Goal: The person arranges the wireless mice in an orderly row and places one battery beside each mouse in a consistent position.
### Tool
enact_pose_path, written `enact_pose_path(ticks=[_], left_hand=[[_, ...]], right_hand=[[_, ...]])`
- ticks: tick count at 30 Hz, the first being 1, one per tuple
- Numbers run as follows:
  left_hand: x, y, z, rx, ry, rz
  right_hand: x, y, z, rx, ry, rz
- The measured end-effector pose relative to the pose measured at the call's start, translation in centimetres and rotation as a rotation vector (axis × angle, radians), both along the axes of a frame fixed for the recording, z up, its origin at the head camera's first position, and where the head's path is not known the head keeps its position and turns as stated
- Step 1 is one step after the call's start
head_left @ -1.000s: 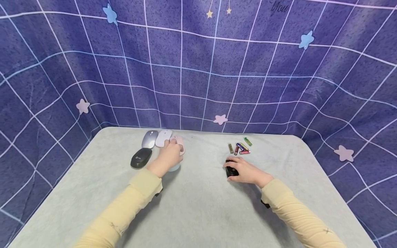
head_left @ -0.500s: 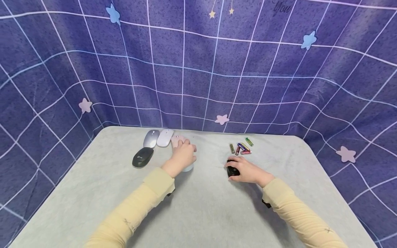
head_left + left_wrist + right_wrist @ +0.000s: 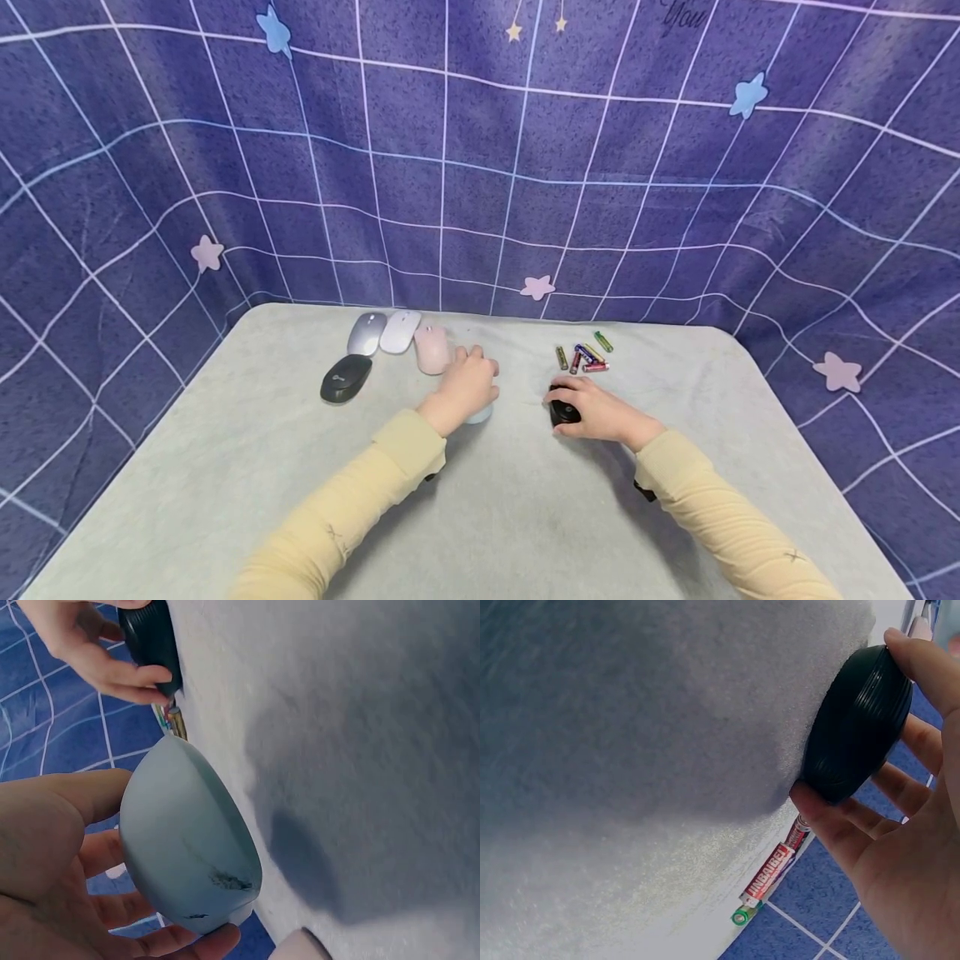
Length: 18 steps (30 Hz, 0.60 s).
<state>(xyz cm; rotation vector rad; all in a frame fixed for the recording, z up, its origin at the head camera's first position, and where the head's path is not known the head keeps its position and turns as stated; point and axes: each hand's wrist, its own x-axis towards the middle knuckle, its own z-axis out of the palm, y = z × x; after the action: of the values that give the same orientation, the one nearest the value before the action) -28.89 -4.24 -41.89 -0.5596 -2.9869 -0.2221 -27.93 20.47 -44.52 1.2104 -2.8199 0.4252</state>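
Near the middle of the table, my left hand (image 3: 467,388) grips a light blue computer mouse (image 3: 184,832). In the left wrist view its side has dark smudges, and its shadow falls on the cloth a little apart from it. To the right, my right hand (image 3: 598,412) holds a black computer mouse (image 3: 564,407) by its sides, thumb and fingers curled round it. Ridges line that mouse's side (image 3: 862,720) in the right wrist view, where it sits at the cloth. A pink mouse (image 3: 432,349) lies just left of my left hand.
A grey mouse (image 3: 366,335), a white mouse (image 3: 400,332) and another black mouse (image 3: 346,379) lie at the back left of the cloth-covered table (image 3: 480,517). Several small batteries, among them a green one (image 3: 603,342), lie beyond my right hand. A purple curtain (image 3: 480,167) hangs behind.
My left hand has moved right with the light blue mouse, away from the pink mouse, which now shows whole. My right hand has stayed on the black mouse.
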Motion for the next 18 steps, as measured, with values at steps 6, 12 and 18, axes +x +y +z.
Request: enact_pose_path(ticks=[6,12,18], left_hand=[[0.1,1.0,-0.2,-0.017,-0.010,-0.006],[0.1,2.0,-0.6,-0.029,-0.013,-0.011],[0.0,2.9,-1.0,-0.055,-0.021,-0.018]], right_hand=[[-0.1,0.0,-0.1,-0.007,0.009,0.010],[-0.2,0.0,-0.1,-0.009,0.012,0.010],[-0.2,0.1,-0.2,-0.007,0.017,0.008]])
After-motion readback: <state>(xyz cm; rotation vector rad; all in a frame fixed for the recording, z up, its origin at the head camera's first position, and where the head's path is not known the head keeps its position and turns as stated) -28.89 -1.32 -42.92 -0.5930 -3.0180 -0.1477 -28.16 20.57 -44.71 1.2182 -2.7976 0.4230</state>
